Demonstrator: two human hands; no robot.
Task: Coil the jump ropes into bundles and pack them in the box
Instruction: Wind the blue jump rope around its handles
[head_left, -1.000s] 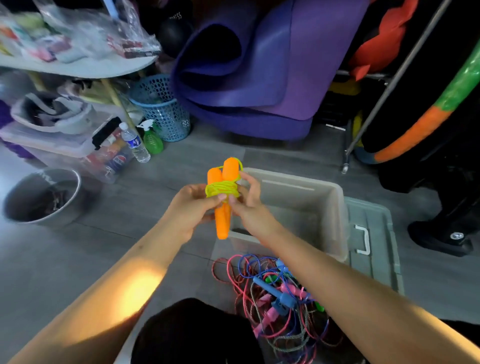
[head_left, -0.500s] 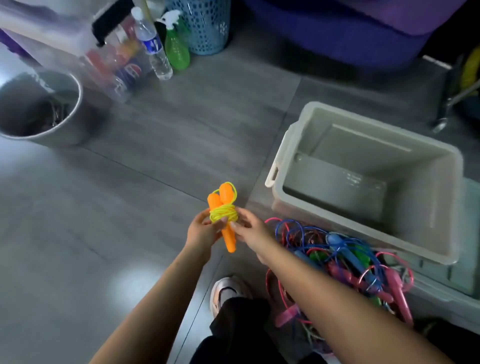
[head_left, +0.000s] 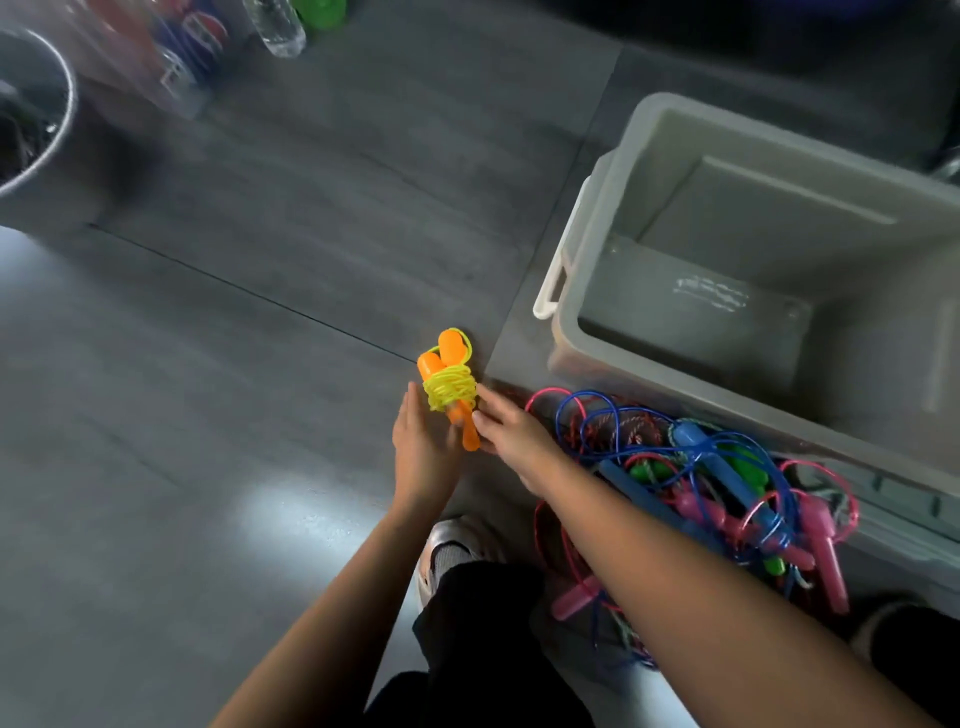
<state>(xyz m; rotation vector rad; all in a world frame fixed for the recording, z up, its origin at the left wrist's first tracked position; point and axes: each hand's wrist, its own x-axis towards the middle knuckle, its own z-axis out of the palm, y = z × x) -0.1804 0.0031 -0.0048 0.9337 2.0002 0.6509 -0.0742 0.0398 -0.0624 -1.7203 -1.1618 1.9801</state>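
Note:
A coiled jump rope bundle (head_left: 449, 387), two orange handles wrapped in yellow cord, is held upright low over the grey floor. My left hand (head_left: 423, 449) lies with straight fingers against its left side. My right hand (head_left: 506, 431) pinches the lower handles from the right. The open grey plastic box (head_left: 582, 218) stands to the right with nothing visible inside. A tangled pile of blue, pink and green jump ropes (head_left: 701, 483) lies in front of the box, partly under my right forearm.
The box lid (head_left: 893, 512) lies flat by the box's near side. A metal bucket (head_left: 47, 109) sits at the far left, with bottles (head_left: 275, 31) and a clear bin along the top edge. My shoe (head_left: 452, 545) and dark trouser leg are below the hands.
The view has tipped down toward the floor. The bundle and both hands have dropped lower, close to the floor beside the box's left corner. My left hand's fingers have straightened.

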